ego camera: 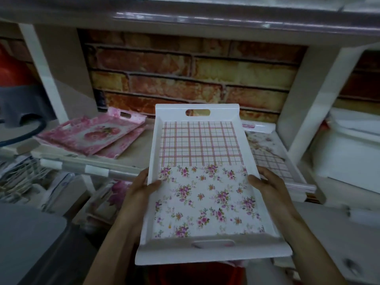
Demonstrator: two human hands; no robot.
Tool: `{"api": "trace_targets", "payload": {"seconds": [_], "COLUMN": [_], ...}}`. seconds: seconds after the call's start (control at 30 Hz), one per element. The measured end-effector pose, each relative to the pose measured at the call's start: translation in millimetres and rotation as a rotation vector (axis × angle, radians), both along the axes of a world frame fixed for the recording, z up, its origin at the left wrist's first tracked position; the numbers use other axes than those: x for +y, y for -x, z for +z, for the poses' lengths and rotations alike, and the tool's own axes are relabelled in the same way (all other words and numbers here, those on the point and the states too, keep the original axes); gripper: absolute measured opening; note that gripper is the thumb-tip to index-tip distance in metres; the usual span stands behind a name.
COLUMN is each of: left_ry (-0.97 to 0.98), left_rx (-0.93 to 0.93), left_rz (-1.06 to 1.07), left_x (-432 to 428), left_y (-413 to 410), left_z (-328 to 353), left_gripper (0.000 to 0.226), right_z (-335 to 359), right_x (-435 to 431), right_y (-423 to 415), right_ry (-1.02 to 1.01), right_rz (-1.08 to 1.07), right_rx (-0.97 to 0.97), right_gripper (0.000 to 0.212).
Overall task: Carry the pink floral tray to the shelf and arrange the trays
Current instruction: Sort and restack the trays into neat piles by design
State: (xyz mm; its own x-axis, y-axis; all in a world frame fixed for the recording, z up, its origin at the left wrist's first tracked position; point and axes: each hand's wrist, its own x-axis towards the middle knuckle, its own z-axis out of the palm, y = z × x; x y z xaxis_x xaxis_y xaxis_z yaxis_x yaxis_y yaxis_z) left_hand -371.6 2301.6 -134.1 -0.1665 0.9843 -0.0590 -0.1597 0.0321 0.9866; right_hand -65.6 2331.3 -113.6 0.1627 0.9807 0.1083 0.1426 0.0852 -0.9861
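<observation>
Holding the pink floral tray (205,192) by its two long sides, the person stands right at the shelf (131,153). The left hand (141,188) grips the rim at 9 o'clock and the right hand (267,186) grips it at 3 o'clock. Each thumb is hooked over the edge onto the inner wall, and the fingers go underneath, out of sight. The tray is in the air, roughly level. Its far handle end at 12 o'clock reaches over the shelf board, and its near end hangs off the front towards the person.

On the shelf, a stack of rose-print trays (92,136) lies at 10 o'clock of the held tray. A matching tray (269,153) with the same check and flower print lies at 2 o'clock, partly hidden behind the held tray's right side. A brick-pattern back panel (185,75) closes the shelf at 12 o'clock.

The carrying looks finished, and the step in hand seems to be the placing. The next move probably calls for choosing a spot, either the bare board between the stacks or on top of the matching tray. Then comes lowering the tray flat and sliding it in square, with both hands freed only once it rests.
</observation>
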Motion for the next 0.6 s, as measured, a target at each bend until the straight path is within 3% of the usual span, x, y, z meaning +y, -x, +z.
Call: {"api": "trace_targets", "payload": {"seconds": [0.3, 0.6], "left_ry": [-0.008, -0.011], "left_rx": [0.015, 0.072], "left_rz": [-0.069, -0.075], "left_x": [34.4, 72.1], "left_y": [-42.9, -88.6], "left_z": [7.7, 17.1], "left_gripper": [0.036, 0.036], "right_z": [4.4, 13.4], "right_x": [-0.7, 35.6], "right_y": [-43.0, -92.6], "right_ry": [0.028, 0.005], "right_rz": [-0.120, -0.047], "right_rx": [0.006, -0.109], "right_gripper": [0.025, 0.029]}}
